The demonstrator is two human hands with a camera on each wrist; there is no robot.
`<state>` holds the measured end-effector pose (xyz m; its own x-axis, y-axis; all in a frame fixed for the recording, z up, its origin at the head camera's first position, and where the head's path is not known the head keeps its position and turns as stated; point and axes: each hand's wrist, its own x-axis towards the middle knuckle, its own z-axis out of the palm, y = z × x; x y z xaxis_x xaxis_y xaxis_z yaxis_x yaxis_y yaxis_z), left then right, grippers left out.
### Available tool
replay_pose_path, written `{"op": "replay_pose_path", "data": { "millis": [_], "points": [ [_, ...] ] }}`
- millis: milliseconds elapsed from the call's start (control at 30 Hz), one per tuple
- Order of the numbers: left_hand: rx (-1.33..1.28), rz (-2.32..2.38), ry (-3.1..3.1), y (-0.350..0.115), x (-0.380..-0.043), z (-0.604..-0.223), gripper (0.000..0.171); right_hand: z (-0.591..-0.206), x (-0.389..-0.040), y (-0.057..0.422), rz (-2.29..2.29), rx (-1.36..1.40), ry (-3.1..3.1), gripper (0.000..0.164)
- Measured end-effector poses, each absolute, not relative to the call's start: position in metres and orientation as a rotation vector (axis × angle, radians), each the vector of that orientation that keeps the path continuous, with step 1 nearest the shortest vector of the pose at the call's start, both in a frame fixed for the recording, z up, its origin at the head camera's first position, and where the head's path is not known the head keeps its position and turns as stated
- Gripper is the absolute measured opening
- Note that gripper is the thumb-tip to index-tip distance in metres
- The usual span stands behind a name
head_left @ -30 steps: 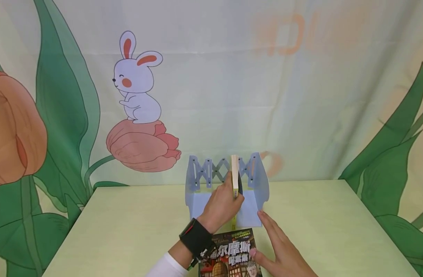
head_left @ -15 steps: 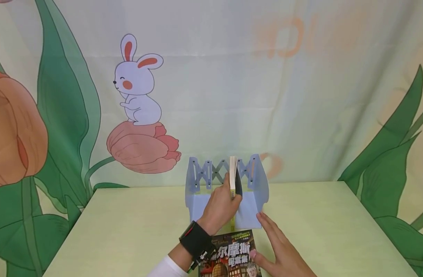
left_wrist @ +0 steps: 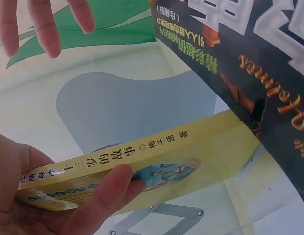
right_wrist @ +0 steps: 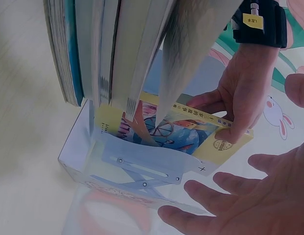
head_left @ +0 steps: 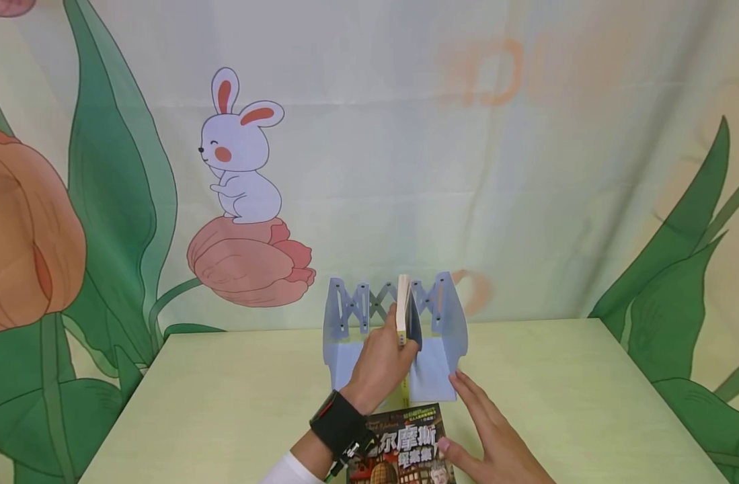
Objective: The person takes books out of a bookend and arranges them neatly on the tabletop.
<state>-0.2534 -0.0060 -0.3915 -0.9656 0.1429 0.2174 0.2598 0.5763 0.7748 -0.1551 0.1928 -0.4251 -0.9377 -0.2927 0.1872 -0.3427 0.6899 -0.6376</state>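
My left hand grips a yellow paperback book, thumb on one side and fingers on the other. It stands upright, spine toward me, inside a pale blue extendable book stand, a little right of its middle. My right hand is open with spread fingers, its fingertips at the stand's front right corner. Its thumb overlaps the edge of a dark book with a Holmes title, lying face up in front of the stand. The right wrist view shows both the left hand and the yellow book.
Under the dark book is a stack of several more books, close to the stand's front. The stand has a crisscross metal back and two side walls. Behind the pale table hangs a printed cloth with a rabbit.
My left hand has shifted slightly left inside the stand with the yellow book, which leans a little differently. The right hand stays nearly in place. The head view has tilted up slightly.
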Motion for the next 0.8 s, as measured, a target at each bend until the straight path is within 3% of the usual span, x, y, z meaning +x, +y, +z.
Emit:
{"op": "replay_pose_path", "data": {
  "millis": [800],
  "points": [
    [-0.367, -1.368, -2.589, -0.015, -0.245, -0.373, 0.074, -0.415, -0.159, 0.19, 1.034, 0.589, -2.758, 0.079]
  ]
}}
